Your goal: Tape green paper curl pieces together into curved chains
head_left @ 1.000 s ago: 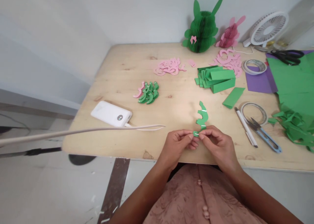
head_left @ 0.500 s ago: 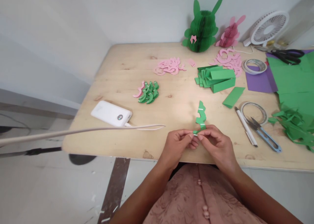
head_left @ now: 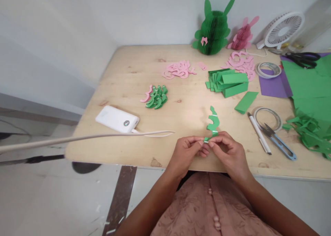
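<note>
A wavy green paper strip (head_left: 214, 121) with white marks stands up from between my fingers near the table's front edge. My left hand (head_left: 190, 151) pinches its lower left end. My right hand (head_left: 227, 151) pinches the same strip from the right, its thumb close to the left thumb. Farther left lies a cluster of curved green paper pieces (head_left: 157, 97) with a pink piece (head_left: 147, 94) beside it. Folded green paper rectangles (head_left: 229, 81) are piled beyond my hands.
A white power bank (head_left: 116, 119) with a cable lies left. Pink cutouts (head_left: 178, 70), a green paper rabbit (head_left: 214, 32) and a fan (head_left: 283, 31) are at the back. A marker (head_left: 260, 134), tape roll (head_left: 269, 119) and blue snips (head_left: 280, 143) lie right.
The upper part of the green strip has turned and shifted slightly to the right. Both hands hold almost the same place and grip.
</note>
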`<state>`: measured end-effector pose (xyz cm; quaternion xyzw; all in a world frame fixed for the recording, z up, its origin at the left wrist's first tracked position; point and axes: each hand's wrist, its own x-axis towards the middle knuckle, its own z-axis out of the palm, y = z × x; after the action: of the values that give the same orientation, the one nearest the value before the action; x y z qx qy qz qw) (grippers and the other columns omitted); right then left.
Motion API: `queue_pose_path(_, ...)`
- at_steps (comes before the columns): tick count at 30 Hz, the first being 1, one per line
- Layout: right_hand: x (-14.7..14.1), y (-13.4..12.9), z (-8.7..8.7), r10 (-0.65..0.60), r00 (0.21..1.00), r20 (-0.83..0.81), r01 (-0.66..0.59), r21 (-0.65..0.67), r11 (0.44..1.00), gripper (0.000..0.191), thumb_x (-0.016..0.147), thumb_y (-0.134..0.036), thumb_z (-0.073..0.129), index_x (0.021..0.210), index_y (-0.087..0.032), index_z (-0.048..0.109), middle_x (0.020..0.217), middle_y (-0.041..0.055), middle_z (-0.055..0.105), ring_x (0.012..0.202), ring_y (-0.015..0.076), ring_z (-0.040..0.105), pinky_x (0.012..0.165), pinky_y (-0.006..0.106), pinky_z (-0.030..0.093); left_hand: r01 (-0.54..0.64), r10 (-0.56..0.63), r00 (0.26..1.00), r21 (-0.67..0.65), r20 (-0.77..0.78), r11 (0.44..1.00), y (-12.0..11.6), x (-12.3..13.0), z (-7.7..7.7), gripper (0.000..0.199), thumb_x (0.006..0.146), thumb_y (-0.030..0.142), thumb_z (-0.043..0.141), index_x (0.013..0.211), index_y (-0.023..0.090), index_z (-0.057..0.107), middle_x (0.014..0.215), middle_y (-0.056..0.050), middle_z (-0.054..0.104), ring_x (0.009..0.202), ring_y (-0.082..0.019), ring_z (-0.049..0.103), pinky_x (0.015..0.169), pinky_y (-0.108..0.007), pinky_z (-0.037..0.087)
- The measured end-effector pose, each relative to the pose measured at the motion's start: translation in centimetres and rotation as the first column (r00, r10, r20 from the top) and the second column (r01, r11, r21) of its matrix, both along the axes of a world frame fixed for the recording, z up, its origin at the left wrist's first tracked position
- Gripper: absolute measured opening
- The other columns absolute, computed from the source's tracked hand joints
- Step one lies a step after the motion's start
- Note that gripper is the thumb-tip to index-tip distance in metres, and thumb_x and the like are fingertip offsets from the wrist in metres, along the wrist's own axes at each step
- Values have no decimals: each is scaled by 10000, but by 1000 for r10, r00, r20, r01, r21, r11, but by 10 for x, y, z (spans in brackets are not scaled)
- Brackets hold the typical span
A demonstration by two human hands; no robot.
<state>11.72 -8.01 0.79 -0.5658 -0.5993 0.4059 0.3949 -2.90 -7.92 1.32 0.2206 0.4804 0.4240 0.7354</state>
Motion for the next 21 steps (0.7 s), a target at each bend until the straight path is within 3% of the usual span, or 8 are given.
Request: queue_pose_path(21, -2, 0, 0, -27, 999, 38, 26, 31, 999, 76, 796, -250, 604, 731, -221, 631, 759, 0, 565, 732, 139, 550, 685, 277, 446, 18, -18, 1000, -4, -13, 1000, 0, -1, 0, 192, 702, 283, 711, 787, 111, 712, 672, -54, 704, 583, -112, 622, 614, -238, 517)
